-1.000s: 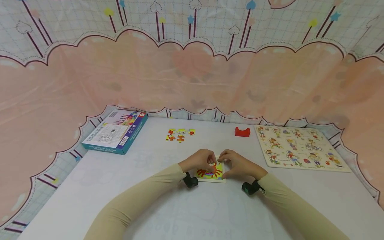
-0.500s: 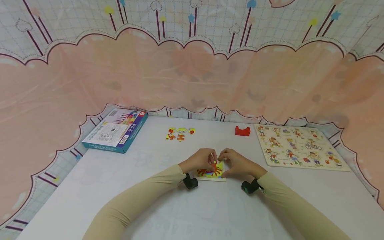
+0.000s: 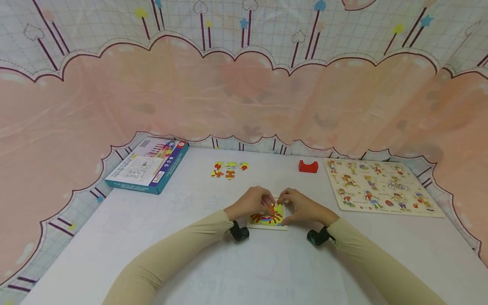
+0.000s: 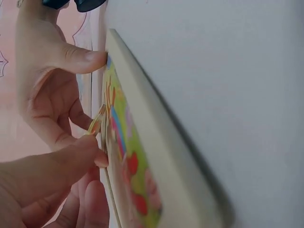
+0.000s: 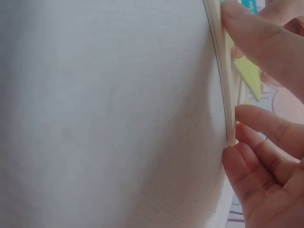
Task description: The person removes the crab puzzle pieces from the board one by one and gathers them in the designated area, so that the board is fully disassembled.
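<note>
A small square jigsaw board (image 3: 268,228) with a red crab picture lies on the white table between my hands. Over it my left hand (image 3: 249,202) pinches a thin yellow puzzle piece (image 4: 97,124) between thumb and fingers, tilted on edge above the picture. My right hand (image 3: 305,207) grips the right side of the board, thumb at the near corner and fingers at the far one. In the right wrist view, the right fingertips (image 5: 232,154) meet the pale board edge, and the yellow piece (image 5: 249,78) stands up beyond it. My left fingers cover part of the picture.
Several loose puzzle pieces (image 3: 230,174) lie behind the board, to the left. A flat blue-edged box (image 3: 145,165) is at the back left. At the back right are a red curved block (image 3: 308,166) and a large wooden figure board (image 3: 358,190).
My left hand has shifted very slightly left and away from me, still pinching the puzzle piece. The right hand keeps its grip on the board.
</note>
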{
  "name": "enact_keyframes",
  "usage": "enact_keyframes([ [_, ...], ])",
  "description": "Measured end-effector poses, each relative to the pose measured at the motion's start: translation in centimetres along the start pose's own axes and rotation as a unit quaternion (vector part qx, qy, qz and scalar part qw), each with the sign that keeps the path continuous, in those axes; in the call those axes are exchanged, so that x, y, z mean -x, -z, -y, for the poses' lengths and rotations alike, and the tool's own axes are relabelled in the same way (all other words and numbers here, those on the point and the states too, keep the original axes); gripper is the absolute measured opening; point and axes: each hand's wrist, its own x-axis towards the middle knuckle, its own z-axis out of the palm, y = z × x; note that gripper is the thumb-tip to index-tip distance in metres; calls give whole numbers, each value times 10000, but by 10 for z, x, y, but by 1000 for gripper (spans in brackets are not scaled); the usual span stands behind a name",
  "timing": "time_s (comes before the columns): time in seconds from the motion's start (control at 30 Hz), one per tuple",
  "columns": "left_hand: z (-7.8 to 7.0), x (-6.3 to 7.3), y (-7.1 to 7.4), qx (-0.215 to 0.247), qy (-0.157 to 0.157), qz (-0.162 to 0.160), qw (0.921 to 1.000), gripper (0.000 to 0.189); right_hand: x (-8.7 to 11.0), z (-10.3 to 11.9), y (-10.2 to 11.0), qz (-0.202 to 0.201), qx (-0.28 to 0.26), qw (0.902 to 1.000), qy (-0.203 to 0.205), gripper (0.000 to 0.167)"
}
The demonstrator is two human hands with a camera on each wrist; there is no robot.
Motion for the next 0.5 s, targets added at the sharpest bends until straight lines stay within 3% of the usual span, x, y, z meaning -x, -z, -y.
enact_keyframes([
  [0.23, 5, 4, 14, 220, 201, -158, 9994, 23, -1, 0, 1, -8, 24, 10000, -50, 52],
  [0.5, 22, 9, 41, 573, 96, -595, 9965, 26, 1, 3, 0, -35, 180, 9997, -183, 55],
])
